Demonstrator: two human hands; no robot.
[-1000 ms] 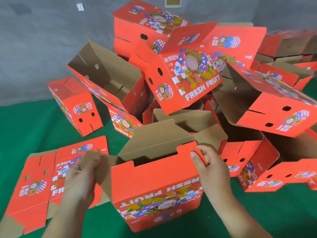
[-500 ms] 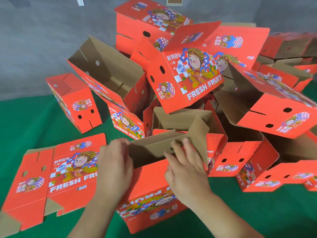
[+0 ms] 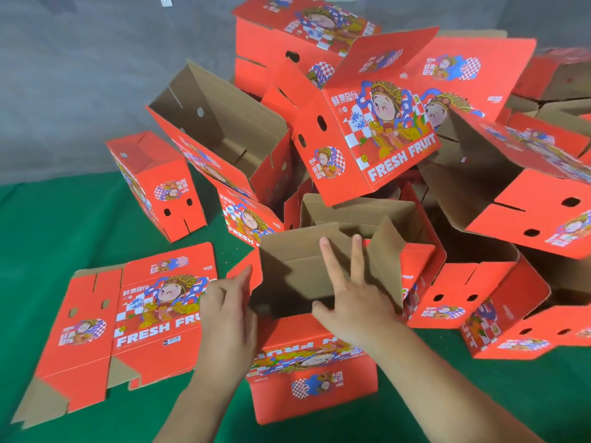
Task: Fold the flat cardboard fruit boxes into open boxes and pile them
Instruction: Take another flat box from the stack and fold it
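A red fruit box [image 3: 311, 375] stands in front of me on the green cloth, its print upside down and its brown inside showing. My left hand [image 3: 228, 311] holds the box's left flap at its edge. My right hand [image 3: 351, 298] reaches into the opening with fingers spread straight, pressing a brown inner flap [image 3: 300, 247] downward. A flat unfolded box [image 3: 128, 318] lies on the cloth to the left. Behind rises a jumbled pile of folded boxes [image 3: 377, 139].
A single folded box [image 3: 160, 183] stands apart at the left on the green cloth [image 3: 48, 238]. A grey wall [image 3: 80, 75] backs the scene. More folded boxes [image 3: 499, 302] crowd the right side, close to the one I work on.
Both hands moved from the box's outer edges to its opening. The brown flaps have been pushed inward and down, and my right fingers now spread inside the box.
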